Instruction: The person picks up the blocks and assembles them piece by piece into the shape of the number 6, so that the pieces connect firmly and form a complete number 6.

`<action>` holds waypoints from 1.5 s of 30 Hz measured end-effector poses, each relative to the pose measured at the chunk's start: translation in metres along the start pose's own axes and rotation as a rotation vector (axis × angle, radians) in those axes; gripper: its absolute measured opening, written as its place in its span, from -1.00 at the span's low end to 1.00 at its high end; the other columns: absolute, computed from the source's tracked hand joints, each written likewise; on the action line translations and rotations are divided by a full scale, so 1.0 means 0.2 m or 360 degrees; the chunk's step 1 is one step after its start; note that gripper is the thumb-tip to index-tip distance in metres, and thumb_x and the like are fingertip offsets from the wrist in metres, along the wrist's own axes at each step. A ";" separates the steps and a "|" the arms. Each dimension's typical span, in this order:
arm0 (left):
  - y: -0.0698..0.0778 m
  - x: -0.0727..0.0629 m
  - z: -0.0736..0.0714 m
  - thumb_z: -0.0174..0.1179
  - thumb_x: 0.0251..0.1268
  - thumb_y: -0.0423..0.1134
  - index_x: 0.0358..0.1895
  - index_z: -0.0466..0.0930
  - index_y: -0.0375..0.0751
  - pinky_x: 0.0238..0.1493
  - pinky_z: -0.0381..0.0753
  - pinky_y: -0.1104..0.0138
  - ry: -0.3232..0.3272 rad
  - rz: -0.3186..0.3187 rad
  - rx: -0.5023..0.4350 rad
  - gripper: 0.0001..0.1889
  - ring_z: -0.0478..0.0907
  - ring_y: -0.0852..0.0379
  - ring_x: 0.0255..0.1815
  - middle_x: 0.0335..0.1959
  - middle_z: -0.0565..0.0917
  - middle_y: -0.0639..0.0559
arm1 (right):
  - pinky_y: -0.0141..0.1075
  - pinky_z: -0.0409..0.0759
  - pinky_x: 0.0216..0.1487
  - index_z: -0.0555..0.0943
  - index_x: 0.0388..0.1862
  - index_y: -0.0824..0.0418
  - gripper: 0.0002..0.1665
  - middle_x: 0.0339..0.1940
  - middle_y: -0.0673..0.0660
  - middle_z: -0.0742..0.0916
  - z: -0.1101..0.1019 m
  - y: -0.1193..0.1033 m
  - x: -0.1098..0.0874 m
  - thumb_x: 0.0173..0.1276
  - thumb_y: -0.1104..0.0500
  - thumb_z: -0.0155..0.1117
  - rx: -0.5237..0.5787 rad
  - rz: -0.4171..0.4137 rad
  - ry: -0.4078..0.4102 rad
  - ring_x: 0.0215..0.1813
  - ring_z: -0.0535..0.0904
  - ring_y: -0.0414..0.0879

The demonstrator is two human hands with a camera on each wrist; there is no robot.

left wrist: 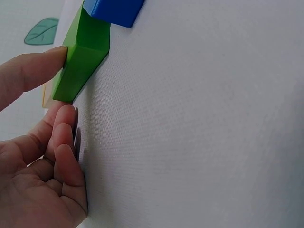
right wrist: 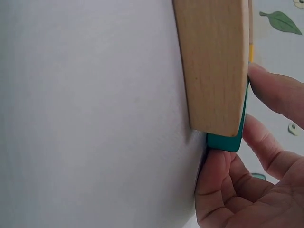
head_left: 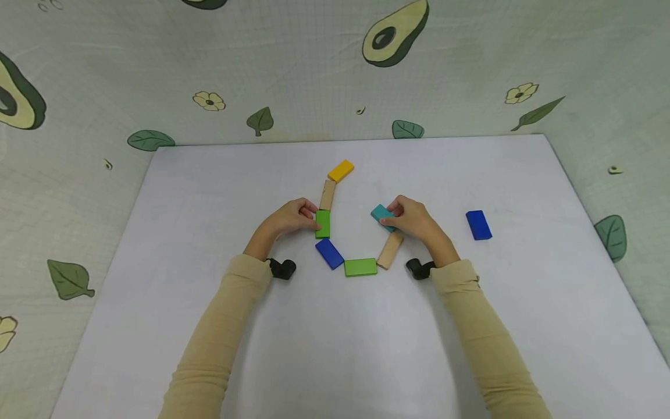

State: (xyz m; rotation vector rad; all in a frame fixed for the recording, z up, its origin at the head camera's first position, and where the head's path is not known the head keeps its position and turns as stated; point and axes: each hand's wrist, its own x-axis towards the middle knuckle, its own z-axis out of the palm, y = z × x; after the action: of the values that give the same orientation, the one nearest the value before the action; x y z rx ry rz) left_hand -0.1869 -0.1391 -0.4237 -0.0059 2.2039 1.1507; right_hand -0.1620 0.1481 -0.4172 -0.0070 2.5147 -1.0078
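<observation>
My left hand [head_left: 293, 217] is at the upper green block [head_left: 323, 224], its thumb on the block and its fingertips by the far end. In the left wrist view that green block [left wrist: 85, 52] lies between thumb and curled fingers. My right hand [head_left: 410, 216] pinches a teal block [head_left: 382, 213]. A plain wooden block [head_left: 390, 250] partly hides the teal block [right wrist: 223, 141] in the right wrist view. Between the hands, a blue block [head_left: 330, 254] and a second green block [head_left: 360, 267] continue a curved row. Beyond the left hand are another wooden block [head_left: 327, 195] and a yellow block [head_left: 341, 171].
A separate blue block [head_left: 478, 225] lies right of my right hand on the white tabletop [head_left: 345, 343]. Cloth printed with avocados and leaves [head_left: 314, 70] surrounds the table's back and sides. Black wrist cameras [head_left: 283, 269] sit at both cuffs.
</observation>
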 end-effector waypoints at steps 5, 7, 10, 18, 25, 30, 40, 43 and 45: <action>0.01 0.00 0.00 0.33 0.03 -0.28 0.02 0.41 -0.21 -0.16 0.29 0.35 0.0007 -0.0002 0.0002 -0.55 0.32 0.09 -0.23 -0.31 0.38 0.02 | -0.20 0.40 -0.14 0.46 -0.10 0.28 -0.56 -0.19 0.21 0.53 -0.01 0.00 -0.01 0.21 0.01 0.32 0.0018 -0.0061 0.0025 -0.15 0.40 0.04; 0.01 -0.01 0.00 0.33 0.03 -0.28 0.02 0.41 -0.21 -0.16 0.29 0.34 0.0009 -0.0001 0.0006 -0.55 0.32 0.09 -0.23 -0.30 0.38 0.02 | -0.20 0.39 -0.15 0.46 -0.10 0.28 -0.54 -0.20 0.21 0.53 -0.01 0.00 -0.01 0.20 0.00 0.32 0.0023 -0.0062 0.0023 -0.15 0.40 0.04; 0.01 -0.01 0.00 0.33 0.03 -0.28 0.02 0.41 -0.21 -0.16 0.29 0.35 0.0009 -0.0001 0.0008 -0.55 0.32 0.09 -0.23 -0.30 0.38 0.02 | -0.19 0.38 -0.11 0.45 -0.04 0.31 -0.55 -0.15 0.23 0.52 -0.01 0.00 -0.01 0.23 0.06 0.29 0.0020 -0.0018 0.0000 -0.11 0.39 0.05; 0.00 0.00 0.00 0.33 0.03 -0.28 0.02 0.40 -0.22 -0.18 0.28 0.35 0.0005 -0.0002 -0.0005 -0.55 0.32 0.10 -0.24 -0.31 0.38 0.02 | -0.22 0.37 -0.13 0.43 0.06 0.33 -0.52 -0.12 0.23 0.51 0.00 -0.01 -0.01 0.27 0.08 0.24 -0.0008 0.0013 -0.0010 -0.10 0.39 0.05; 0.00 0.00 0.00 0.33 0.03 -0.28 0.02 0.40 -0.23 -0.16 0.29 0.35 0.0006 0.0005 -0.0010 -0.54 0.33 0.10 -0.24 -0.31 0.39 0.02 | -0.22 0.37 -0.13 0.44 0.08 0.30 -0.51 -0.13 0.22 0.52 -0.01 0.00 -0.01 0.30 0.03 0.21 0.0015 0.0007 -0.0015 -0.10 0.40 0.04; 0.00 0.00 0.00 0.34 0.02 -0.28 0.02 0.41 -0.21 -0.16 0.29 0.35 0.0007 0.0002 -0.0017 -0.54 0.32 0.09 -0.24 -0.31 0.39 0.03 | -0.14 0.40 0.00 0.43 0.11 0.28 -0.49 -0.08 0.22 0.54 -0.04 0.02 -0.03 0.32 -0.01 0.16 0.0075 0.0001 0.0002 0.00 0.42 0.06; 0.00 -0.01 0.00 0.34 0.02 -0.28 0.01 0.41 -0.21 -0.17 0.29 0.34 0.0006 0.0020 -0.0021 -0.55 0.32 0.10 -0.24 -0.31 0.38 0.03 | -0.06 0.40 0.07 0.42 0.13 0.29 -0.44 0.04 0.28 0.54 -0.20 0.02 -0.17 0.36 -0.09 0.10 0.0137 -0.0051 0.0195 0.11 0.41 0.13; 0.01 -0.01 0.00 0.34 0.02 -0.29 0.02 0.41 -0.22 -0.17 0.29 0.35 0.0009 0.0027 -0.0020 -0.55 0.31 0.10 -0.24 -0.31 0.38 0.03 | -0.07 0.40 0.05 0.42 0.14 0.31 -0.41 0.06 0.29 0.54 -0.25 0.04 -0.21 0.36 -0.12 0.08 0.0125 -0.0060 0.0272 0.11 0.41 0.14; 0.01 -0.01 0.00 0.34 0.02 -0.30 0.02 0.41 -0.23 -0.16 0.29 0.35 0.0012 0.0032 -0.0022 -0.54 0.31 0.10 -0.25 -0.31 0.37 0.03 | -0.06 0.40 0.05 0.42 0.14 0.31 -0.39 0.07 0.30 0.53 -0.28 0.06 -0.24 0.36 -0.14 0.07 0.0115 -0.0050 0.0320 0.12 0.40 0.15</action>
State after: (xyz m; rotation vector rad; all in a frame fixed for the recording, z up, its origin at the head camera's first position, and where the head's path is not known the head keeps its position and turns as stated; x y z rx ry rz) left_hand -0.1847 -0.1388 -0.4212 0.0061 2.2071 1.1788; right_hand -0.1380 0.2017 -0.3704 0.0804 2.6636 -1.1642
